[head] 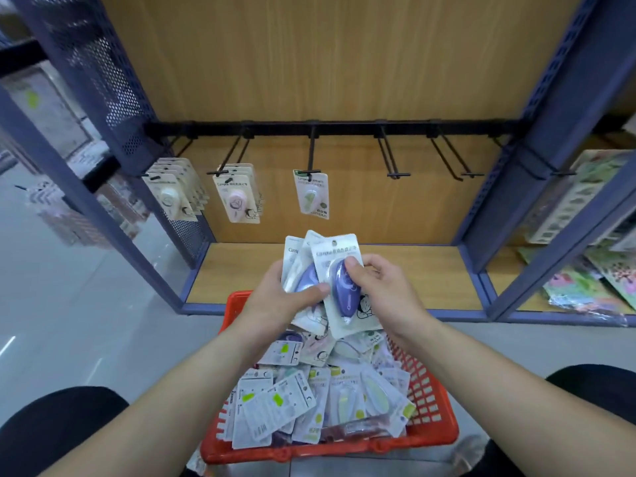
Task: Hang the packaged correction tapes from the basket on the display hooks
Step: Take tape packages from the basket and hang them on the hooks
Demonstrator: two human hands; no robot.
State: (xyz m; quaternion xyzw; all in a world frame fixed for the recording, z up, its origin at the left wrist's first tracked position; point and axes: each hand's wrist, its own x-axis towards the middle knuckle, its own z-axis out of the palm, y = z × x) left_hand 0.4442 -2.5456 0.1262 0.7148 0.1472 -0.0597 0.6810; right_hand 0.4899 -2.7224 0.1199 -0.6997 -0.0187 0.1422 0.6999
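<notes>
A purple correction tape package (pixel 339 287) stands nearly upright, hang-hole topmost, over the red basket (pixel 434 404). The right hand (pixel 387 292) pinches its blister; the left hand (pixel 275 299) grips a fanned stack (pixel 298 258) behind.

Place: a shop, in its stationery section.
Fixture: blue metal display rack (pixel 543 108) with a wooden back panel (pixel 309 63) and a rail of black hooks (pixel 398 174).
Stock: carded correction tapes (pixel 237 197) hung by colour, with more heaped in a red basket (pixel 344 446).
Neighbours: side shelving with colourful packaged goods (pixel 581 290).
</notes>
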